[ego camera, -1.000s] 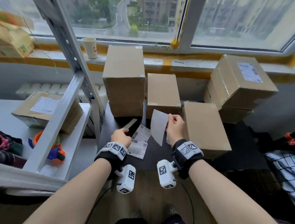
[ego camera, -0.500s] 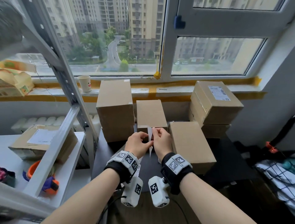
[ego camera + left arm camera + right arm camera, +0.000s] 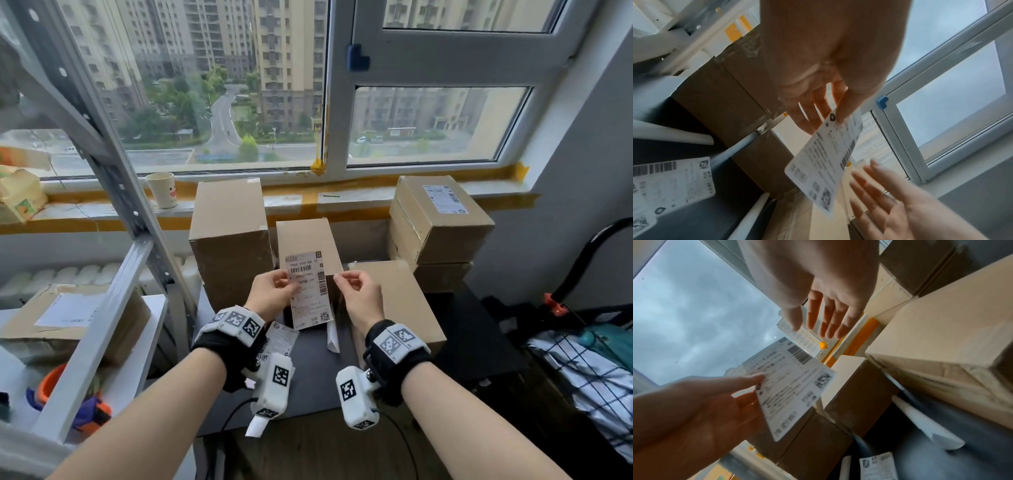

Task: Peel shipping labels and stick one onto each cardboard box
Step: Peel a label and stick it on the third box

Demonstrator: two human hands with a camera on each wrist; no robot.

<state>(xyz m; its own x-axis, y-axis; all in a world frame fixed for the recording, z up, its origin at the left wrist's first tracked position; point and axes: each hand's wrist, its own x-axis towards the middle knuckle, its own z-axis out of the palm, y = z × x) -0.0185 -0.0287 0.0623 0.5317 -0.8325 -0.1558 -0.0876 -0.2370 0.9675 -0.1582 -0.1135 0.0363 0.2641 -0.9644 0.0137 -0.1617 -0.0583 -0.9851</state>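
Observation:
My left hand pinches a peeled white shipping label by its left edge, printed side towards me, in the air in front of the middle cardboard box. In the left wrist view the thumb and fingers grip the label. My right hand hovers just right of the label with relaxed fingers and holds nothing; the right wrist view shows its fingers straight. A tall box stands to the left and a low box to the right. The stacked boxes at far right carry a label.
A curled backing sheet and loose labels lie on the black table. A metal shelf post rises at left, with a labelled box on the shelf. A paper cup stands on the sill.
The hands rose and separated the label from its backing. The right hand let go, the backing now lies on the table, and the left hand turned the label's print towards me.

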